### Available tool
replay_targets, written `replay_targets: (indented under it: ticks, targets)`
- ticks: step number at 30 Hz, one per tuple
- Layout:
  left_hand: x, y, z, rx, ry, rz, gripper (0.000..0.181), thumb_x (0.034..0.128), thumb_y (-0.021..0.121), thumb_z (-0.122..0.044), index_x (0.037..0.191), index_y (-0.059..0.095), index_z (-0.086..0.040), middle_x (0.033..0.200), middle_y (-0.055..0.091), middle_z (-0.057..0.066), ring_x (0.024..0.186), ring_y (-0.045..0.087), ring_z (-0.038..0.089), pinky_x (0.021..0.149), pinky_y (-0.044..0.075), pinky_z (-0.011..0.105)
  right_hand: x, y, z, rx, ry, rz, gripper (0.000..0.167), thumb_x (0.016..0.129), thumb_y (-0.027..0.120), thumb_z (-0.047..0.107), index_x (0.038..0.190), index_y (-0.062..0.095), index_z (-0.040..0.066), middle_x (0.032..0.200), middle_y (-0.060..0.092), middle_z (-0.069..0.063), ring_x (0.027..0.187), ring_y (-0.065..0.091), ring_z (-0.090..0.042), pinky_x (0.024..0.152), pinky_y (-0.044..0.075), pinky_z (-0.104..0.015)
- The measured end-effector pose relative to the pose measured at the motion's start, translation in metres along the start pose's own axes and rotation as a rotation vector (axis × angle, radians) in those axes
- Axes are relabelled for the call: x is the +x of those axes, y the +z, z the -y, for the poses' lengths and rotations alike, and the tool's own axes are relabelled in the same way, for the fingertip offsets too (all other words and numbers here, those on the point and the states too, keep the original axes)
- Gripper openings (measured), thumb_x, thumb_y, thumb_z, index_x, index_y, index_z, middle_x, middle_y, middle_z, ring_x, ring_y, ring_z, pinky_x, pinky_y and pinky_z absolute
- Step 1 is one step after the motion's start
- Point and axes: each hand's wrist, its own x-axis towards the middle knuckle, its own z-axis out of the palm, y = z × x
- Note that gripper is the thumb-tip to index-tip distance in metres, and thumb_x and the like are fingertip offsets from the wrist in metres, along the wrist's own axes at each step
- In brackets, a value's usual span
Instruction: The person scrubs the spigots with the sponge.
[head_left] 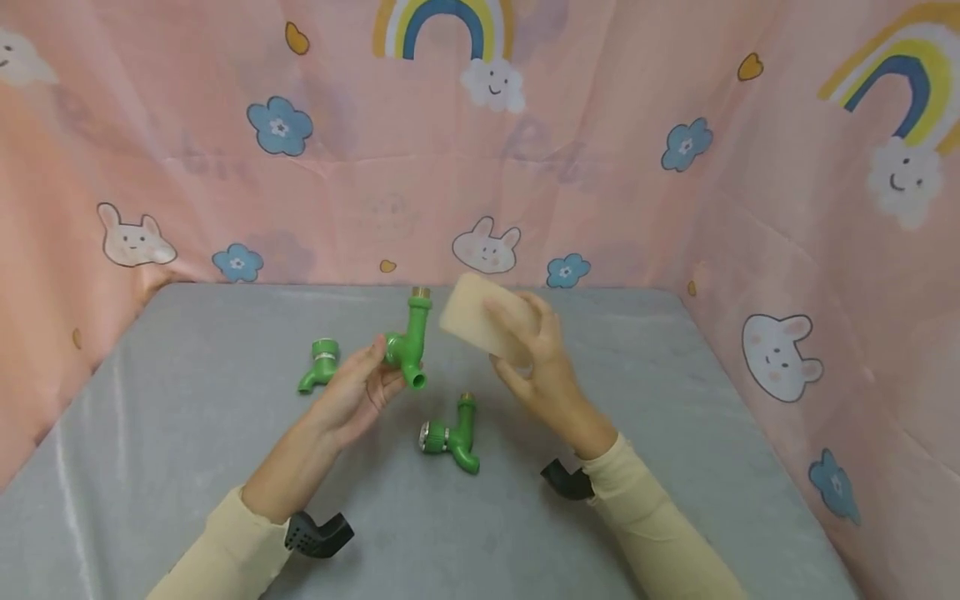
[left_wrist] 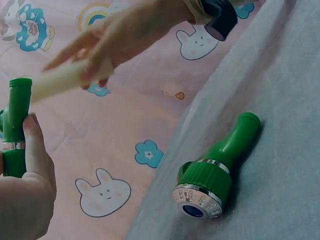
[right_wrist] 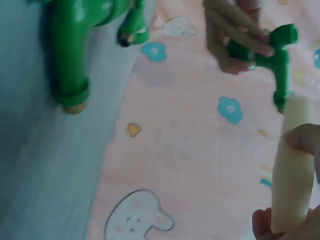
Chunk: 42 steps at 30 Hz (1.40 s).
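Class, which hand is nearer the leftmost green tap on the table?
Left. The left hand is just right of the leftmost tap; the right hand is farther right, past the held tap.

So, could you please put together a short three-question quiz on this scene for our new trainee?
1. In the head view, how many green taps lie on the table?
2. True or false: the left hand holds another green tap up off the table.
3. What does the right hand hold: (a) a tap, (b) a pale block, (c) a cloth?

Key: 1. Two. 2. True. 3. b.
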Motion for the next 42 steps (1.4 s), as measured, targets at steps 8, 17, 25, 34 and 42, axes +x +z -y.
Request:
replay_targets:
  ticks: [8, 17, 25, 34, 42]
  targets:
    - [0.000, 0.006, 0.001, 0.190, 0.023, -0.095, 0.057, 0.1067, 0.037, -0.044, 0.144, 0.042, -0.001, 0.114, 0.070, -0.011, 0.100, 0.072, 0.006, 0.091, 0.058, 0.021, -0.006, 0.007, 0.022, 0.078, -0.088, 0.182, 0.063, 0.088, 0.073, 0.006, 0.147, 0.054, 0.021, 0.148, 0.037, -0.022, 0.133, 0.041, -0.040, 0.098, 0.052, -0.055]
    - [-0.002, 0.002, -0.005, 0.109, 0.092, -0.256, 0.033, 0.1062, 0.040, -0.037, 0.120, 0.051, -0.009, 0.102, 0.072, -0.009, 0.099, 0.073, 0.007, 0.093, 0.059, 0.026, -0.005, 0.010, 0.006, 0.107, 0.027, 0.272, 0.064, 0.089, 0.071, 0.006, 0.149, 0.051, 0.019, 0.147, 0.038, -0.023, 0.130, 0.043, -0.038, 0.094, 0.052, -0.048]
    - [-0.004, 0.008, -0.009, 0.051, 0.114, -0.285, 0.016, 0.1053, 0.049, -0.027, 0.116, 0.044, -0.017, 0.098, 0.068, -0.010, 0.095, 0.070, 0.005, 0.091, 0.058, 0.023, -0.006, 0.010, 0.016, 0.056, -0.074, 0.204, 0.066, 0.086, 0.074, 0.009, 0.147, 0.052, 0.018, 0.145, 0.041, -0.023, 0.129, 0.046, -0.039, 0.094, 0.052, -0.052]
    - [-0.005, 0.009, -0.014, 0.039, 0.042, -0.336, 0.015, 0.1061, 0.047, -0.025, 0.117, 0.044, -0.016, 0.107, 0.064, -0.009, 0.105, 0.068, 0.005, 0.103, 0.054, 0.026, -0.012, 0.024, 0.014, -0.095, -0.127, 0.194, 0.066, 0.079, 0.080, -0.001, 0.139, 0.061, 0.021, 0.141, 0.045, -0.021, 0.129, 0.046, -0.040, 0.098, 0.053, -0.053]
    - [-0.004, 0.004, -0.021, -0.072, -0.012, -0.371, 0.046, 0.1092, 0.031, -0.029, 0.147, 0.033, -0.003, 0.128, 0.054, -0.001, 0.111, 0.065, 0.000, 0.108, 0.047, 0.020, -0.007, 0.013, 0.006, -0.133, -0.105, 0.110, 0.067, 0.079, 0.080, -0.002, 0.139, 0.061, 0.020, 0.140, 0.044, -0.024, 0.128, 0.046, -0.043, 0.095, 0.054, -0.057]
